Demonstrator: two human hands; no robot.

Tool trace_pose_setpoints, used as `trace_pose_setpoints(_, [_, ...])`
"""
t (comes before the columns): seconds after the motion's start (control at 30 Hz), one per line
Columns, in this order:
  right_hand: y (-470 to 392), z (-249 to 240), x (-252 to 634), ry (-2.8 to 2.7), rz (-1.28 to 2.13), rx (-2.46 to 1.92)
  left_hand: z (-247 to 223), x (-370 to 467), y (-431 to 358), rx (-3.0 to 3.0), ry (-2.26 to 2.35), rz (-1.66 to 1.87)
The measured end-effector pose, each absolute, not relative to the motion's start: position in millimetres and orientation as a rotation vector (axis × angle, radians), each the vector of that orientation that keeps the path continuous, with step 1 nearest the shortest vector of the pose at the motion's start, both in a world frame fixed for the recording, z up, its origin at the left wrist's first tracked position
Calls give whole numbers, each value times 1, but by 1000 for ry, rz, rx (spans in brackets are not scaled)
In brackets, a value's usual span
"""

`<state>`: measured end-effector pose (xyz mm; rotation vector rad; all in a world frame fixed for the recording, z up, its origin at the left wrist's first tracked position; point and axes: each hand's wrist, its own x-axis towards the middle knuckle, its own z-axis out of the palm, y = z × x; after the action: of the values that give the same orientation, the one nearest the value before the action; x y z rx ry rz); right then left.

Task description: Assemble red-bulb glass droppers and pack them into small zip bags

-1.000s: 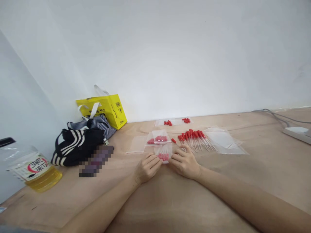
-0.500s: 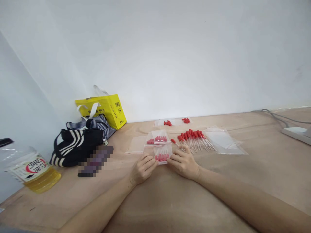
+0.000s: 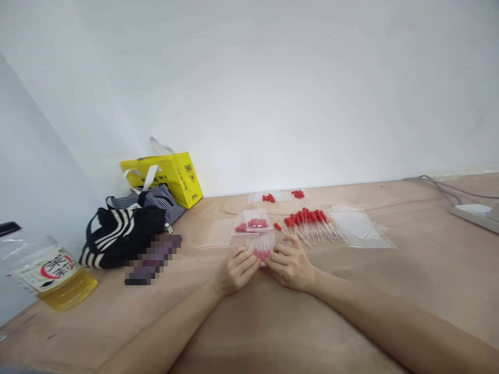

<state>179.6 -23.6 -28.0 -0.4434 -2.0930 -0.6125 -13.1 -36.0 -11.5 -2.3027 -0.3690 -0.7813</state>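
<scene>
A small clear bag (image 3: 261, 242) with several red-tipped droppers inside is pinched at its near edge between my left hand (image 3: 237, 270) and my right hand (image 3: 290, 264). The fingers of both hands are closed on it. Just beyond it lie filled bags (image 3: 257, 221) with red tips showing, partly overlapping. To the right of these is a loose red cap (image 3: 277, 226), then a fanned pile of red-topped droppers (image 3: 312, 223) with clear stems. Flat clear bags (image 3: 360, 228) lie right of the pile, and another flat bag (image 3: 218, 232) lies to the left.
Near the wall, a clear bag (image 3: 283, 196) has red caps on it. At left stand a yellow bag (image 3: 183, 179), a striped bag (image 3: 171, 202), a black bag (image 3: 125, 236), a pixelated object (image 3: 154, 259) and an oil bottle (image 3: 58, 272). A white power strip (image 3: 477, 215) sits at right.
My left hand has moved right along the bag's near edge, closer to my right hand. My right hand has shifted slightly left. The bag's near edge looks narrower between the fingers.
</scene>
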Motion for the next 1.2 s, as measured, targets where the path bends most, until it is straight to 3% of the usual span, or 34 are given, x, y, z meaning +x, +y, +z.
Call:
trace_pose_setpoints(0.3, [-22, -28, 186, -2100, -515, -514, -6, -50, -40, -2257, -598, -782])
trace_pose_setpoints(0.37, [-23, -27, 187, -2091, -506, -510, -5, -51, -40, -2317, -849, -919])
trace_pose_setpoints(0.57, [-34, -25, 181, -2107, -480, -380, -7, -27, -48, -2606, -2200, -1577])
trace_pose_setpoints(0.73, [-41, -26, 178, -2307, -349, -217, -11, -27, -66, -2793, -2360, -1903])
trace_pose_setpoints(0.87, [-41, -24, 194, -2400, -193, -380, 2, -59, -65, -2510, -2439, -2041])
trace_pose_setpoints(1.0, [-39, -24, 211, -2398, -82, -586, 18, -82, -23, -2009, -2638, -1869])
trace_pose_setpoints(1.2, [-39, -25, 212, -2403, 8, -618, 15, -82, 60, -1965, -2749, -1430])
